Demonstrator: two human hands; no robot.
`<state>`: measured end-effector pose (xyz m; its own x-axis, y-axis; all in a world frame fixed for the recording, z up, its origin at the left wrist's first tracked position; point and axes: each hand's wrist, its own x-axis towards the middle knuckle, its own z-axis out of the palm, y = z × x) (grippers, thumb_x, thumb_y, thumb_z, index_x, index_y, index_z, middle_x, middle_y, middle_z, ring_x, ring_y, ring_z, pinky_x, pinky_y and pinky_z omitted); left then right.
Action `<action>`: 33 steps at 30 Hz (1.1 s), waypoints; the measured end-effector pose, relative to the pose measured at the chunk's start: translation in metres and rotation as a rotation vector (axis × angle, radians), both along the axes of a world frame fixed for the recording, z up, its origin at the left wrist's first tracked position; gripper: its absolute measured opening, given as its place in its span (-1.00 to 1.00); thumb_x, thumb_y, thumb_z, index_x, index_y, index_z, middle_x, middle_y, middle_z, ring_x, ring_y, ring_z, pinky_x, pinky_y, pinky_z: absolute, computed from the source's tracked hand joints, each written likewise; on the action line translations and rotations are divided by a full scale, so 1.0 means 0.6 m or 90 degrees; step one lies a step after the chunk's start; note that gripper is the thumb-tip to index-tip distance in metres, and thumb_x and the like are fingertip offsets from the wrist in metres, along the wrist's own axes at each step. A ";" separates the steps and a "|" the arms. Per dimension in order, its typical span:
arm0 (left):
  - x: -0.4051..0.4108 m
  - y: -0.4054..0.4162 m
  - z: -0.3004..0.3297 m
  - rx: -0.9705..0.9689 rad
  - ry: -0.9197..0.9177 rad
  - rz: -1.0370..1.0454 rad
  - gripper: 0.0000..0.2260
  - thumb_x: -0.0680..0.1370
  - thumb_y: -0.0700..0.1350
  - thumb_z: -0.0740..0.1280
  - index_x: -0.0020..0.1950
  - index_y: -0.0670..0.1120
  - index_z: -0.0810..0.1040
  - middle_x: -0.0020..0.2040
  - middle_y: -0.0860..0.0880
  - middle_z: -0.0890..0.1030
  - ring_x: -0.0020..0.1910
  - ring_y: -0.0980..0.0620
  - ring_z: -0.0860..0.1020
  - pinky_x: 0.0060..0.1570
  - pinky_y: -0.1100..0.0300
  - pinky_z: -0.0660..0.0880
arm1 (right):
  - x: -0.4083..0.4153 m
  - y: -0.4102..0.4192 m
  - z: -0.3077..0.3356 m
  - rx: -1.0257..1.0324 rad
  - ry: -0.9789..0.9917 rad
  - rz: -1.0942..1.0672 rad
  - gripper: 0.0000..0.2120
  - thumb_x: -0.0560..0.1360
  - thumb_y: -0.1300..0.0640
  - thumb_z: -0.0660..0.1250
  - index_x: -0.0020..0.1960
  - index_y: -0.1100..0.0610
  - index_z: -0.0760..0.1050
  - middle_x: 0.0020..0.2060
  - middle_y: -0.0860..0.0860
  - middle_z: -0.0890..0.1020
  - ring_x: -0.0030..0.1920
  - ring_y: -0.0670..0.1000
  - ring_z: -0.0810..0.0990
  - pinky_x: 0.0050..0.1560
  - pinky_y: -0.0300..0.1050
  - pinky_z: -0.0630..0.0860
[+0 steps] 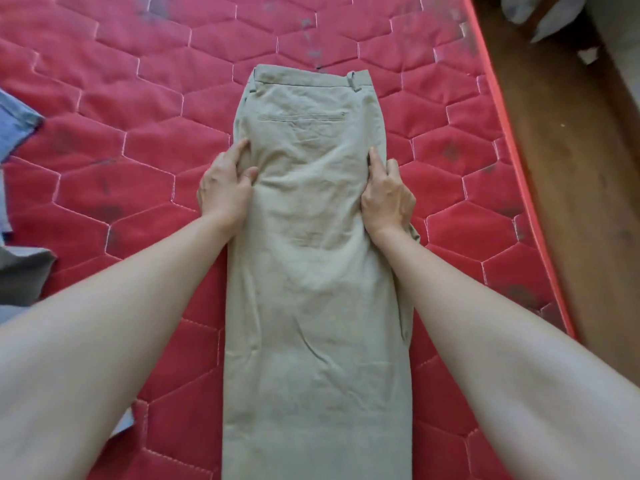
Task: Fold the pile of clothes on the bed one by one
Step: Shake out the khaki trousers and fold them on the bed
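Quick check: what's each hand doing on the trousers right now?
Left hand: grips the left edge of the beige trousers, thumb on top, fingers at the edge.
Right hand: grips the trousers' right edge, fingers curled on the fabric.

Khaki trousers (311, 237): matt woven cloth, creased. Mattress (138, 98): red quilted fabric, slight sheen, hexagon stitching, grey scuffed patches. Floor (571, 168) at 3 o'clock: brown wood, matt. Blue cloth (14, 129) at 9 o'clock: soft, matt.
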<state>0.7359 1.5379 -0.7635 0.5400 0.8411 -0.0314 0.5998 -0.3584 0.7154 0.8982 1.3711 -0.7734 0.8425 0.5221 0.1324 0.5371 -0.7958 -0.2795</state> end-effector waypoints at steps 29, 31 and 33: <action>0.086 -0.091 0.026 0.225 0.349 -0.229 -0.50 0.67 -0.01 -0.04 0.58 -0.05 -0.11 0.59 -0.08 -0.12 0.56 -0.07 -0.15 0.49 -0.18 -0.16 | -0.037 0.085 0.025 -0.119 0.062 0.202 -0.53 0.65 -0.05 0.00 0.55 -0.07 0.09 0.57 0.05 0.06 0.56 0.06 -0.03 0.47 0.17 -0.13; -0.010 -0.127 -0.001 0.183 0.347 -0.236 -0.50 0.67 0.06 -0.04 0.59 -0.01 -0.05 0.59 -0.08 -0.09 0.56 -0.07 -0.12 0.49 -0.17 -0.15 | -0.060 -0.009 -0.001 -0.162 0.083 0.164 -0.49 0.64 -0.13 -0.04 0.57 -0.08 0.01 0.58 0.02 -0.01 0.57 0.04 -0.08 0.50 0.16 -0.18; -0.099 -0.158 -0.015 0.186 0.312 -0.211 -0.50 0.64 0.07 0.00 0.57 0.01 0.09 0.58 -0.08 0.03 0.56 -0.09 -0.02 0.47 -0.19 -0.07 | -0.077 -0.105 -0.012 -0.153 0.074 0.084 -0.48 0.64 -0.15 -0.07 0.57 -0.09 -0.02 0.58 0.01 0.00 0.57 0.05 -0.06 0.51 0.15 -0.15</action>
